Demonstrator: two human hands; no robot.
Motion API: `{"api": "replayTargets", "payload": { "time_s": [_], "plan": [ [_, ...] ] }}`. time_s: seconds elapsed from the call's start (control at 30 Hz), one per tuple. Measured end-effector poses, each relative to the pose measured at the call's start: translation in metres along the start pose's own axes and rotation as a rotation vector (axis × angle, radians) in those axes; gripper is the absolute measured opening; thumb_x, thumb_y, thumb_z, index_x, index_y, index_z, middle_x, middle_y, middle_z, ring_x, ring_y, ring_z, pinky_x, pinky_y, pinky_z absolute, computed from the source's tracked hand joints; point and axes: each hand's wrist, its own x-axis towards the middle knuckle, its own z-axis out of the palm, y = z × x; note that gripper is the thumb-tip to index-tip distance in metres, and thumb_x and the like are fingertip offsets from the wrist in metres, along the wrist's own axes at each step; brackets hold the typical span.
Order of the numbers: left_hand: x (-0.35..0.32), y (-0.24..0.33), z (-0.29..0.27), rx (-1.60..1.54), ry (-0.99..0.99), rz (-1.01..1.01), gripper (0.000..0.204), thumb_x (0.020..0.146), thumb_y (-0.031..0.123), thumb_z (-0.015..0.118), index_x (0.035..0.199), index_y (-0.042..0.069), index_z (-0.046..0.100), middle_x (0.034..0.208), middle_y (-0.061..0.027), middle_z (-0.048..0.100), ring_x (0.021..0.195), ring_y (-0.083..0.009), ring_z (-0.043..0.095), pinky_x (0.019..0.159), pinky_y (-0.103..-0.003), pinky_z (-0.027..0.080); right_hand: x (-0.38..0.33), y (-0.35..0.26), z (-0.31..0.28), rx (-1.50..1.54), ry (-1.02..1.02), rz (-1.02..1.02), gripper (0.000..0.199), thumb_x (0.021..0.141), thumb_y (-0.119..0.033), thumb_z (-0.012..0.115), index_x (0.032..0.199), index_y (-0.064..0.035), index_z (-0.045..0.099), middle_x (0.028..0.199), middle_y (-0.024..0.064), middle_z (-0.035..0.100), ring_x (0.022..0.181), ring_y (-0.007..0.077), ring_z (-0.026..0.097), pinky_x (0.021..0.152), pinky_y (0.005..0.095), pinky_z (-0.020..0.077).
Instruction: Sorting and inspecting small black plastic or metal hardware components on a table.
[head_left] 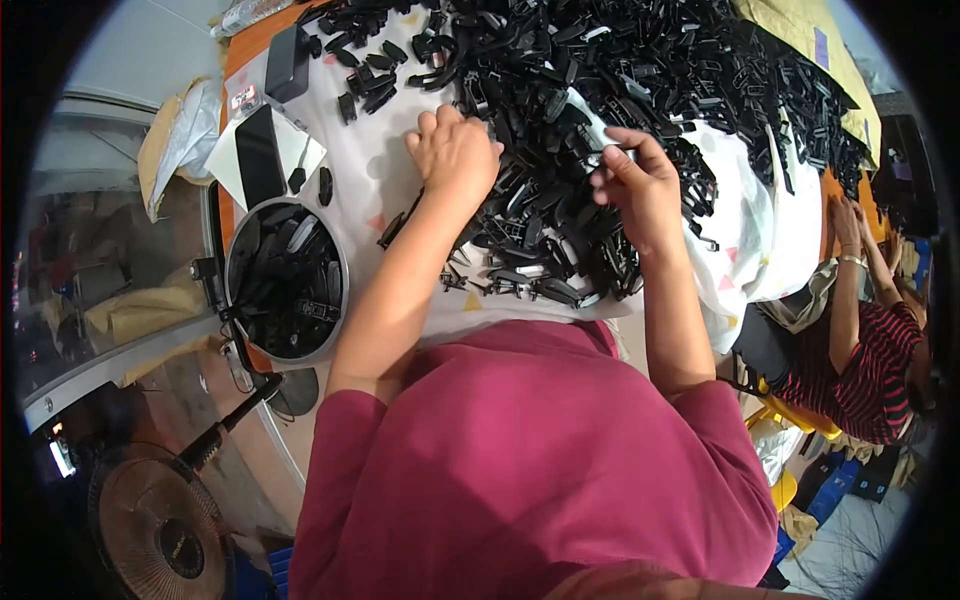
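A large heap of small black plastic pieces point(530, 200), many long and curved like hair clips, spreads over a white patterned cloth point(375, 190). My left hand point(458, 155) is at the heap's left edge, back upward and fingers curled under; what they hold, if anything, is hidden. Over the heap's right part, my right hand point(645, 185) has its thumb and fingers bent close together. A dark piece and a pale shiny strip point(590, 115) show right by its fingertips, but I cannot make out what it grips.
Left of the heap stands a round container point(285, 280) full of black pieces. Beyond it lie a dark phone point(260, 155) on white card and a dark grey box point(288, 65). A fan point(165, 530) stands lower left. At right, another person in a striped top point(850, 370) reaches to the table.
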Motion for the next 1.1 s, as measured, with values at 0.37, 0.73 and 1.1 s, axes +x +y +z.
{"api": "replayTargets", "payload": {
  "time_s": [0.37, 0.73, 1.1],
  "plan": [
    [-0.031, 0.005, -0.025, -1.194, 0.014, 0.139, 0.017, 0.073, 0.008, 0.066, 0.087, 0.003, 0.058, 0.081, -0.0070, 0.061, 0.070, -0.0145, 0.058, 0.061, -0.025, 0.047, -0.016, -0.010, 0.016, 0.341, -0.204, -0.019, 0.015, 0.081, -0.009, 0.057, 0.093, 0.0003, 0.055, 0.082, 0.0100, 0.060, 0.063, 0.0145, 0.059, 0.046, 0.0199, 0.0470],
    [-0.043, 0.016, -0.056, -0.841, 0.221, 0.490, 0.022, 0.072, 0.006, 0.065, 0.093, 0.002, 0.060, 0.088, -0.0083, 0.060, 0.075, -0.0147, 0.057, 0.066, -0.024, 0.045, -0.022, -0.022, 0.014, 0.151, -0.274, 0.138, 0.006, 0.082, -0.007, 0.056, 0.081, -0.0018, 0.054, 0.064, 0.0077, 0.057, 0.043, 0.0112, 0.052, 0.031, 0.0180, 0.0352],
    [-0.067, 0.030, -0.039, -1.872, -0.142, -0.131, 0.024, 0.081, 0.005, 0.058, 0.104, -0.003, 0.055, 0.097, -0.0076, 0.060, 0.082, -0.0089, 0.055, 0.074, -0.021, 0.044, -0.040, -0.002, 0.038, 0.013, -0.194, -0.026, 0.027, 0.080, -0.006, 0.057, 0.104, 0.0014, 0.049, 0.093, 0.0099, 0.056, 0.060, 0.0127, 0.057, 0.039, 0.0194, 0.0441]
  ]
}}
